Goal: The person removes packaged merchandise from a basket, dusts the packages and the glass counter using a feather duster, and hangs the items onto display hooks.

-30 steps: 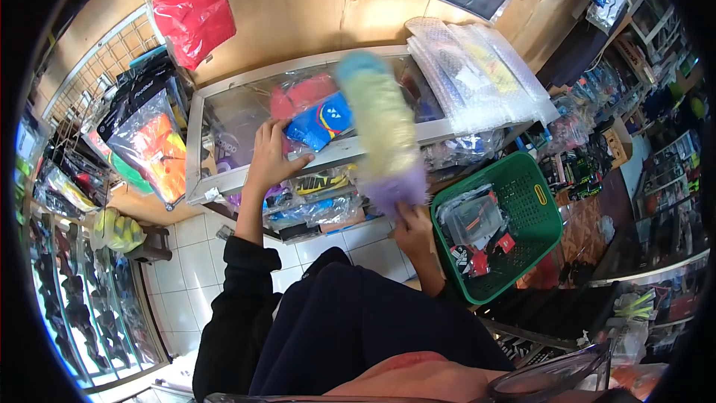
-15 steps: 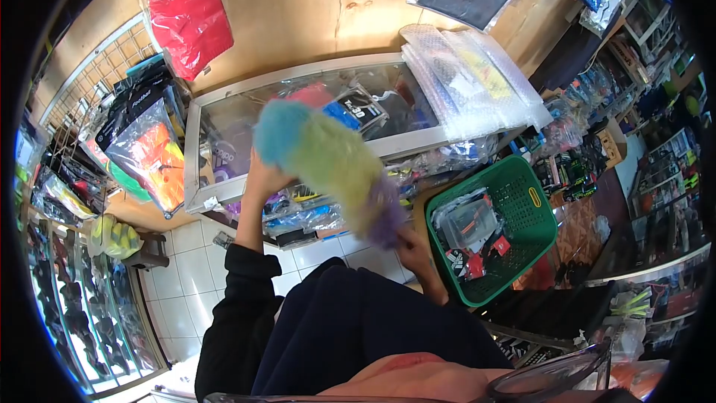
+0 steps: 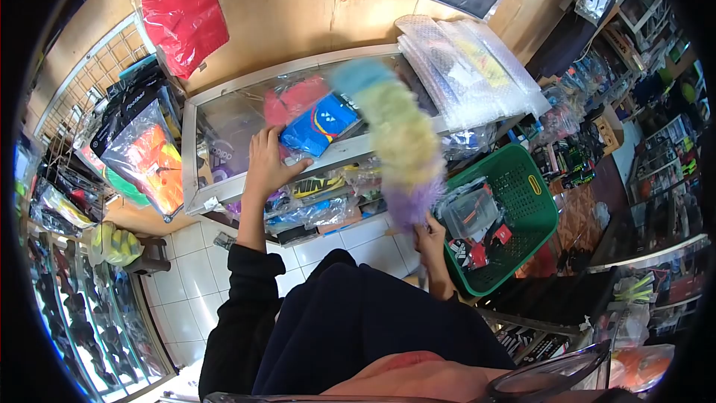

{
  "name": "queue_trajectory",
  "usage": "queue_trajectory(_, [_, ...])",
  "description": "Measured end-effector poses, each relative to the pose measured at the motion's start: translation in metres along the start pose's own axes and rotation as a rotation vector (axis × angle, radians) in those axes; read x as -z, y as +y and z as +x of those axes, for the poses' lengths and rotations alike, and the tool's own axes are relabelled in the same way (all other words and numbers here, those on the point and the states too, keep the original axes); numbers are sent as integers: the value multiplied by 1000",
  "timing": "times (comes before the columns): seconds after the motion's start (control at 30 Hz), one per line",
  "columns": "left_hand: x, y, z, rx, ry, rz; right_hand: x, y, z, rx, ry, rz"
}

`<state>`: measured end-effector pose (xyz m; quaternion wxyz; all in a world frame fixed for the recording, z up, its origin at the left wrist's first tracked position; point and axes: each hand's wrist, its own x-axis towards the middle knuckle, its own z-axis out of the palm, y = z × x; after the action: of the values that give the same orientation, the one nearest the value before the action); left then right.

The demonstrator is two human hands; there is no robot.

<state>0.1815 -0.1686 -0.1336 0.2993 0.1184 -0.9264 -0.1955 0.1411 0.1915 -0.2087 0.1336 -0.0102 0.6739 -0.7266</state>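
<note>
My right hand (image 3: 430, 237) is closed around the handle end of a fluffy duster (image 3: 405, 134) banded in blue, yellow and purple. The duster is slightly blurred and slants up over the front edge of the glass-topped display case (image 3: 224, 123). My left hand (image 3: 268, 160) lies at the case's front frame, fingers stretched out and thumb apart. Just beyond its thumb is a blue plastic-wrapped packet (image 3: 321, 125). A red packet (image 3: 294, 98) shows behind the blue one. The duster hides part of the case's right side.
Bubble-wrap sheets (image 3: 477, 75) lie at the case's right end. A green basket (image 3: 514, 172) holding a clear plastic box (image 3: 470, 213) stands to the right. Bagged goods (image 3: 145, 149) hang at left. A stool (image 3: 149, 254) stands on the tiled floor, and display shelves (image 3: 93, 313) line the lower left.
The duster has swung to the right and off the blue packet, which is now uncovered. My right hand has moved slightly right; my left hand shows fully with its fingers stretched out.
</note>
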Motion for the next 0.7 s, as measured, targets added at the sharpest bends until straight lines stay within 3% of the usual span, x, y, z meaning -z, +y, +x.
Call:
queue_trajectory(0.03, [0,1,0,-22,19,5,2,4,-2,2,2,-2])
queue_trajectory(0.13, [6,1,0,-41,52,-91,12,9,-6,-212,-328,0])
queue_trajectory(0.17, [5,-4,-1,-45,53,-92,14,13,-5,-209,-326,2])
queue_trajectory(0.2, [4,-11,-3,-21,22,-105,18,23,-3,10,-312,-117])
queue_trajectory(0.27, [1,-17,-5,1,-5,-120,21,43,9,234,-294,-236])
queue_trajectory(0.3, [0,-16,-2,-37,19,-147,17,46,17,265,-137,-200])
queue_trajectory(0.37, [-5,-18,1,-79,40,-173,13,46,25,294,23,-160])
queue_trajectory(0.43, [-15,-27,3,40,121,-205,-3,3,16,30,158,61])
queue_trajectory(0.47, [-14,-24,6,36,120,-203,2,-6,13,-16,91,157])
queue_trajectory(0.57, [-13,-16,19,211,176,-196,10,-6,14,49,47,222])
queue_trajectory(0.63, [-13,-13,28,365,179,-575,12,-14,7,48,44,245])
queue_trajectory(0.7, [3,21,32,292,227,-461,8,-25,-2,101,162,364])
